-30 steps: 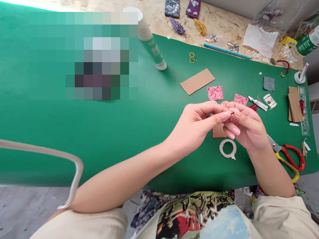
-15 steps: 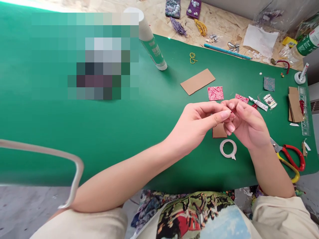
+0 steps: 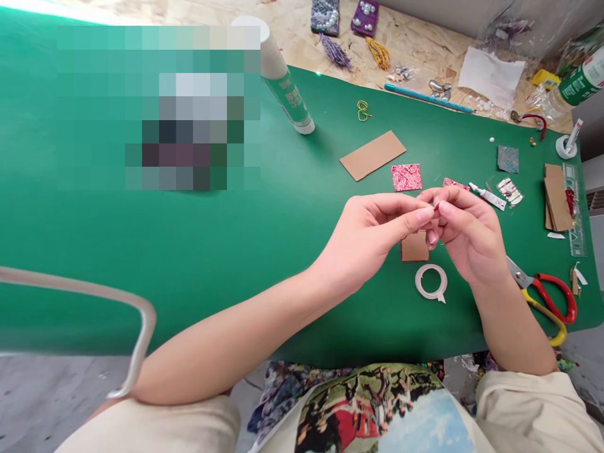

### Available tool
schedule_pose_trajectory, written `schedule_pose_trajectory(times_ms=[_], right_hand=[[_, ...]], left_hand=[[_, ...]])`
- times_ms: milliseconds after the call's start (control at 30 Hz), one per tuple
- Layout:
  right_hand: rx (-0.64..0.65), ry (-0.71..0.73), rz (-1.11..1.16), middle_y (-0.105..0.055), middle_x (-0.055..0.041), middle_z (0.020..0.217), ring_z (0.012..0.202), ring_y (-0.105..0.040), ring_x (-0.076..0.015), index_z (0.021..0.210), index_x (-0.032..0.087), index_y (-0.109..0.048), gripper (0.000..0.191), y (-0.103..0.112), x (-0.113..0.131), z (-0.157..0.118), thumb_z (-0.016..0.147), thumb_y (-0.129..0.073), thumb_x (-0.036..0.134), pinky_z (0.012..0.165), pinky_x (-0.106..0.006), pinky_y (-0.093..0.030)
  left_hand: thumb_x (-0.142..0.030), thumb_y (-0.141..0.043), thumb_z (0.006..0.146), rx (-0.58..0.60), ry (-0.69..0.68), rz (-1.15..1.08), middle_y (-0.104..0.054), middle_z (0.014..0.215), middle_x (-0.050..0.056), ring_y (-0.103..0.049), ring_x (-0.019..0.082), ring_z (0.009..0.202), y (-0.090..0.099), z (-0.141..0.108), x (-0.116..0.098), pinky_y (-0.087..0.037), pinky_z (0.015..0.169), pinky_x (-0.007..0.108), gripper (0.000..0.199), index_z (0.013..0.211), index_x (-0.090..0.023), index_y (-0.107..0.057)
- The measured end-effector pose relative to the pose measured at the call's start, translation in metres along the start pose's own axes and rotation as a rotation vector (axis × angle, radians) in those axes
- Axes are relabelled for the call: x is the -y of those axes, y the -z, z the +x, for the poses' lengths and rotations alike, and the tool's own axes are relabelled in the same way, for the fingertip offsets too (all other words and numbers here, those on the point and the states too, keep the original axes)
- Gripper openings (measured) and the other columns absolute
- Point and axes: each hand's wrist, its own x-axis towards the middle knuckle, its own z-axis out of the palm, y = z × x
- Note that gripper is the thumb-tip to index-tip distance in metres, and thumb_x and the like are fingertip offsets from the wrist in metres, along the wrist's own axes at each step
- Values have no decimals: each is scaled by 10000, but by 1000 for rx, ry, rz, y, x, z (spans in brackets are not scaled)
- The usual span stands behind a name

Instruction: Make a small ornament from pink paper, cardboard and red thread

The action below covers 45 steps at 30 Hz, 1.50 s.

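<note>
Right of centre, my left hand point(image 3: 372, 236) and my right hand point(image 3: 472, 229) meet fingertip to fingertip above the green mat. Both pinch a tiny dark red piece point(image 3: 436, 206), mostly hidden by the fingers. Under the hands lies a brown cardboard square point(image 3: 415, 247) with red edges. A roll of white tape point(image 3: 431, 282) rests just below it. Behind the hands are a pink patterned square point(image 3: 406, 177), a brown cardboard strip point(image 3: 372, 155) and a small white tube point(image 3: 487, 196).
Scissors point(image 3: 542, 289) with red and yellow handles lie beside my right forearm. A glue stick point(image 3: 292, 100) stands on the mat's far side. A blue pencil point(image 3: 429, 98) lies at the back edge. Cardboard pieces point(image 3: 557, 198) and a ruler point(image 3: 576, 236) are at far right.
My right hand's fingers have shifted slightly, with thumb and index now pinching at the small red piece, which shows more between the hands. My left hand keeps its pinch.
</note>
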Motion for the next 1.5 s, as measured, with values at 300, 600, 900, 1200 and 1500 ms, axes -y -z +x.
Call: schedule_pose_trajectory(times_ms=[300,600,900,1200,1500], right_hand=[[-76,62,-74,-777,13,865,499,-555,-50,762,216,-722,42,0,-1,0,791,-752,222,466,-196,-494],[-90,-3,-8,-769,21,812,484,-532,-43,722,217,-730,50,-3,1,0,738,-777,207,420,-167,-458],[-89,245,-275,-764,18,854,521,-578,-66,811,241,-760,35,3,-2,-1,817,-762,208,453,-208,-514],[-110,517,-586,-753,-24,946,709,-664,-138,930,278,-790,166,5,-7,-4,875,-707,145,538,-285,-560],[-126,516,-638,-752,-44,969,743,-686,-169,930,264,-766,82,6,-8,-5,900,-700,224,518,-305,-566]], left_hand=[[-312,-825,820,4,-16,17,-720,682,2,-661,133,694,0,0,2,-574,786,285,171,700,-191,-801],[-360,-849,791,-1,-13,20,-709,670,8,-664,141,674,-2,0,-2,-575,755,293,199,705,-185,-806],[-436,-867,740,-86,-10,108,-680,666,10,-629,151,694,-1,-1,-1,-543,736,299,278,671,-187,-767],[-395,-885,694,-133,57,13,-587,633,-16,-445,84,578,-3,0,-1,-399,554,254,259,679,-174,-752],[-393,-902,684,-142,56,72,-616,664,-5,-467,86,598,-3,0,-2,-409,556,237,267,683,-166,-760]])
